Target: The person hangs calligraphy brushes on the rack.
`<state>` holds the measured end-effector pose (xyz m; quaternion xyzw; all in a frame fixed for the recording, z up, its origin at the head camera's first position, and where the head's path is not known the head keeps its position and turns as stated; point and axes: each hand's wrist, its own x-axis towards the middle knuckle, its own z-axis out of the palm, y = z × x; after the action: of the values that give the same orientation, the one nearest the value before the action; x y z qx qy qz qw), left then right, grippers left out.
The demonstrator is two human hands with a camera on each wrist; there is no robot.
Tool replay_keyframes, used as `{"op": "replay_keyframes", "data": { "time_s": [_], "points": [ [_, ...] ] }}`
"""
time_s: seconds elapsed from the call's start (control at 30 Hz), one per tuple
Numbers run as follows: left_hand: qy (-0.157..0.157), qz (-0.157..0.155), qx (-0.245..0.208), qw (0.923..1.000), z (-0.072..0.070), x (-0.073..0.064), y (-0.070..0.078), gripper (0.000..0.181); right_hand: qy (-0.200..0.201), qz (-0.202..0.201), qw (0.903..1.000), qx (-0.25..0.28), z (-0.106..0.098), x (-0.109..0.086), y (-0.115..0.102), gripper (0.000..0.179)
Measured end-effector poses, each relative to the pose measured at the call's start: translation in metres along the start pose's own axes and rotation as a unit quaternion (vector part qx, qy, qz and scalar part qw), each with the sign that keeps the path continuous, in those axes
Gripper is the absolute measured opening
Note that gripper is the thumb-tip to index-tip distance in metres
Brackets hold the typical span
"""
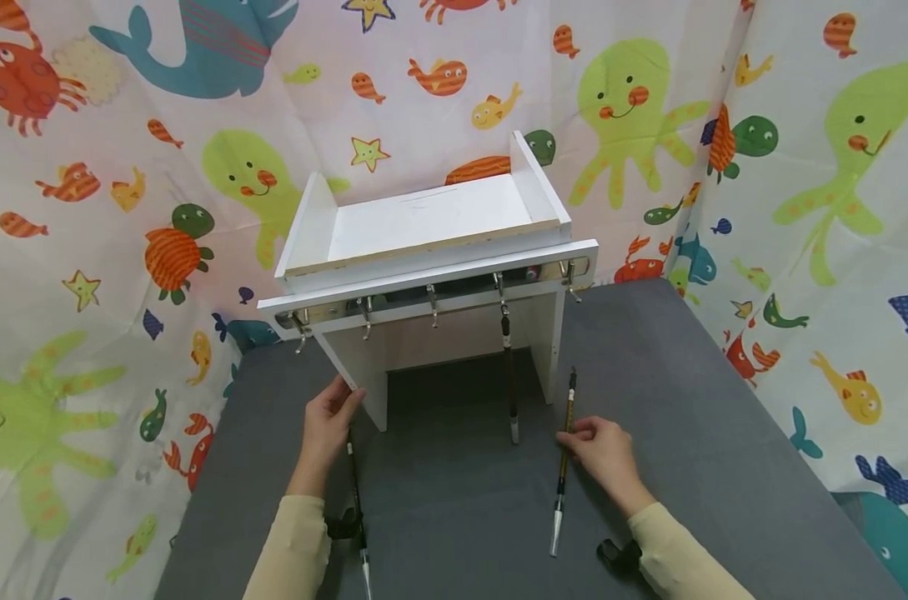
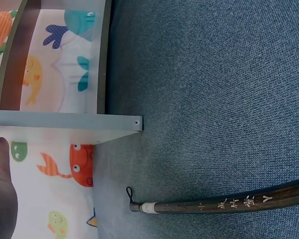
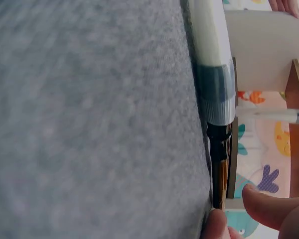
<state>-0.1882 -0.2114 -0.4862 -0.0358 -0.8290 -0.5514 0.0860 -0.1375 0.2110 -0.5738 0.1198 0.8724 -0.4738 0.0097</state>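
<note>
1. Brush [image 1: 562, 487] on the right lies on the table [image 1: 694, 400]; the right hand [image 1: 605, 457] touches it, but whether it grips, I cannot tell.
2. Second brush [image 1: 509, 375] already hangs from a hook [image 1: 499, 287]; four other hooks [image 1: 433, 302] are bare.
3. Third brush [image 1: 356, 483] lies on the left, so two seem left to hang.
4. Left hand [image 1: 329, 423] grips the shelf's side panel [image 1: 359, 362].

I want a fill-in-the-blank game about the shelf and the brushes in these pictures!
1. The left hand touches a shelf colored ____.
2. Exactly ____ brush hangs from the hooks.
3. Beside the right hand lies another brush, its tip pointing ____ the shelf.

Missing words: white; one; away from.
</note>
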Motion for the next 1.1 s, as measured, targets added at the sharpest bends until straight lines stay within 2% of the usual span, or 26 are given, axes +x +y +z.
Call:
{"op": "replay_keyframes", "data": {
  "time_s": [0.17,0.37,0.57,0.8,1.0,1.1],
  "points": [
    [0.005,-0.006,0.003,1.0000,0.001,0.000,0.001,0.049,0.006,-0.008,0.9997,-0.024,0.003,-0.001,-0.004,0.033],
    [-0.002,-0.016,0.001,0.9999,0.002,0.000,-0.003,0.050,0.010,0.013,0.9987,-0.048,0.003,-0.003,-0.008,0.028],
    [0.000,-0.003,-0.005,1.0000,0.001,-0.002,0.003,0.048,-0.001,0.017,0.9965,-0.081,-0.001,0.000,-0.008,0.020],
    [0.005,0.022,-0.015,0.9996,0.002,-0.002,0.003,0.045,-0.022,0.012,0.9971,-0.072,-0.006,0.002,-0.007,0.014],
    [0.006,0.025,-0.001,0.9997,0.003,-0.002,0.005,0.045,-0.017,-0.014,0.9921,-0.123,-0.006,0.003,-0.011,0.014],
    [0.005,0.021,0.003,0.9998,0.004,-0.001,0.005,0.046,-0.022,-0.019,0.9904,-0.135,-0.004,0.003,-0.012,0.030]
  ]
}}
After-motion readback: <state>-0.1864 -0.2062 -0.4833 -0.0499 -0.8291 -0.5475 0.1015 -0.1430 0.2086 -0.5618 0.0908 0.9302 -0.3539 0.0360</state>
